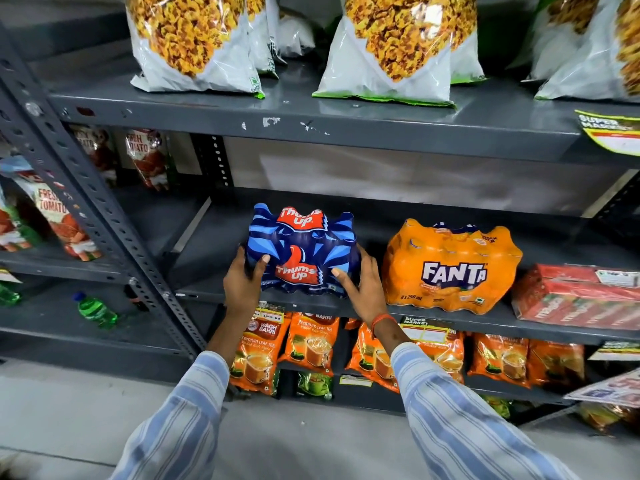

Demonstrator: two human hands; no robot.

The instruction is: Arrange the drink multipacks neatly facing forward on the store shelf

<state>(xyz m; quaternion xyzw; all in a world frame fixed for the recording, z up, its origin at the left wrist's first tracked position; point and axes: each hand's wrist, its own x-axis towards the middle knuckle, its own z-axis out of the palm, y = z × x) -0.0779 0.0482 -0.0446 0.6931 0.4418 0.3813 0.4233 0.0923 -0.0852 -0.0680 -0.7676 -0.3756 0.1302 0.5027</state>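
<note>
A blue Thums Up multipack (301, 251) stands on the grey middle shelf (349, 306), near its front edge, logo facing me. My left hand (242, 282) grips its left side, thumb on the front. My right hand (360, 285) holds its right lower corner, thumb on the front. To the right an orange Fanta multipack (450, 268) sits on the same shelf, label forward, a small gap between the two packs.
A red multipack (575, 296) lies at the shelf's right end. Snack bags (391, 46) fill the shelf above, orange tea packets (311, 344) the shelf below. A slotted upright (104, 216) borders the left; tomato pouches (52, 216) and a green bottle (95, 310) sit beyond it.
</note>
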